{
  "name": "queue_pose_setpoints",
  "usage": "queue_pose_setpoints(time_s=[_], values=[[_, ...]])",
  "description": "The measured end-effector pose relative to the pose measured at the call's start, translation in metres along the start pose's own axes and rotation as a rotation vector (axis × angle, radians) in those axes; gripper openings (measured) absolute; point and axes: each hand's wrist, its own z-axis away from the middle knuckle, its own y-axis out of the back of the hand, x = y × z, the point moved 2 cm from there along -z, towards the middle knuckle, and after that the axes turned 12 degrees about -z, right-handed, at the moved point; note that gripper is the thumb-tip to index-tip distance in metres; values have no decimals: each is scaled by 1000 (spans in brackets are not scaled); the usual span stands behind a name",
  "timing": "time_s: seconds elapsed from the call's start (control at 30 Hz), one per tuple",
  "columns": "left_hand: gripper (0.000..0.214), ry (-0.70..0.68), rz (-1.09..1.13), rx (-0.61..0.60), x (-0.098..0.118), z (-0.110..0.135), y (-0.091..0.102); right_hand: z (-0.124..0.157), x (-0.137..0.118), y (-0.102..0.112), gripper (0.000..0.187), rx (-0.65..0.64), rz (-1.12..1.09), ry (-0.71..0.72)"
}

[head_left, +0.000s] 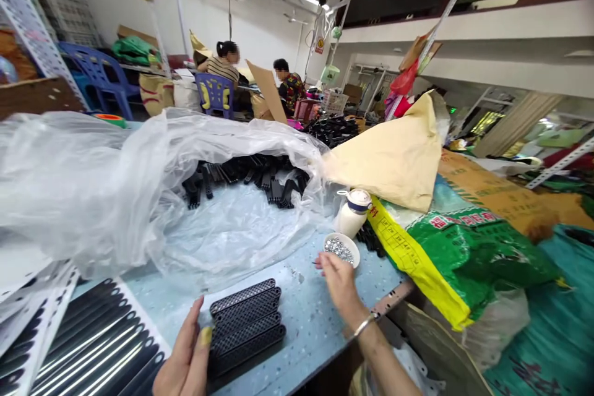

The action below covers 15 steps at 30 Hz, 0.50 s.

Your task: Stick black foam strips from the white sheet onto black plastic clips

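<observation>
Right hand [338, 284] out over the blue speckled tabletop [310, 328], right at the near edge of a small white bowl [356, 255], thumb and fingertips drawn close together! A thin dark sliver shows at those fingertips, too small to identify, and whether it is pinched there one cannot tell. The bowl is loaded with small shiny silver pieces [338, 250], and a metal bangle [364, 325] circles the wrist.

Over to the left hand [185, 352], low in the view: fingers extended, nothing gripped, the yellow-tipped thumb close against the left ends of the black perforated strips [245, 322]. Whether it touches them is hard to judge. Those strips lie side by side on the tabletop, between the two hands and nearer the left.

Just behind the bowl stands a pale lidded bottle [352, 219]. Beyond, a big clear plastic bag [139, 161] gapes open, with a heap of black pieces [278, 189] in its mouth. On the near left, glossy black bars [102, 340] line up in rows; to the right, a green-and-yellow sack [468, 253] sprawls below a tan paper sheet [390, 154]. And in the background, two people: one in a striped top [223, 68], another in a patterned top [293, 88].
</observation>
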Motion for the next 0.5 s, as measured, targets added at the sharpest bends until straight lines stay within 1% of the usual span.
queue_pose_setpoints(time_s=[0.03,0.07,0.1,0.13,0.23,0.33,0.4,0.5], values=[[56,-6,32,6,0,7,3,2,5,8,36,-23,20,3],[56,-9,60,8,0,14,4,7,9,10,29,-58,40,11],[56,-9,81,6,1,21,4,15,12,8,24,-102,62,23],[56,-4,91,5,2,27,3,24,13,1,21,-148,82,38],[56,28,77,-14,8,38,-3,51,7,-32,26,-268,160,98],[57,18,53,-28,16,39,-8,64,-4,-60,33,-338,258,156],[57,6,41,-40,20,39,-10,64,-8,-68,35,-360,296,175],[56,-13,24,-47,21,40,-10,59,-7,-64,34,-368,345,179]])
